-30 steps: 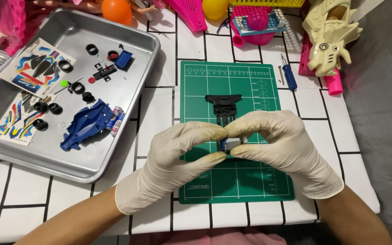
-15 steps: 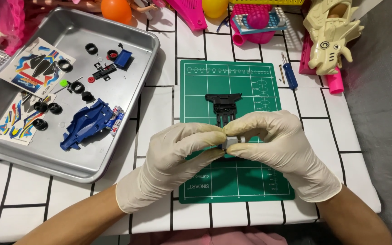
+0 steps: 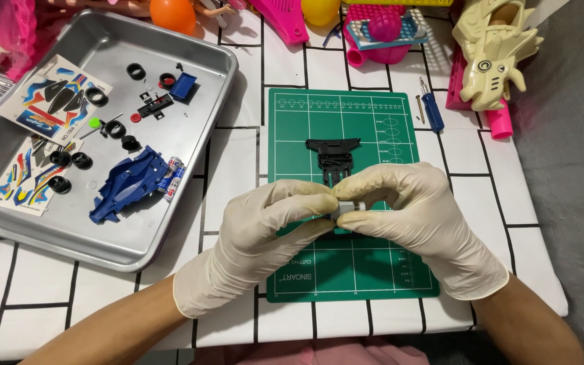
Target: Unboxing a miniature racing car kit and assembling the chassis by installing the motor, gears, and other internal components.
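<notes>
Gloved hands, left hand (image 3: 265, 230) and right hand (image 3: 417, 213), pinch black chassis (image 3: 333, 157) with grey motor (image 3: 347, 205); blue body shell (image 3: 130, 184), wheels (image 3: 69, 162) unfitted in left tray (image 3: 190, 223)

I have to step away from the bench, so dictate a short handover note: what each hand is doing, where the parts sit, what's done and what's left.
Left hand and right hand, both gloved, pinch a small grey part together at the rear of the black chassis, over the green cutting mat.
Blue car body, loose black tyres and sticker sheets lie in the metal tray. Blue screwdriver lies by the mat.
Done: chassis is out on the mat.
Left: body, tyres and stickers are not yet fitted.
</notes>
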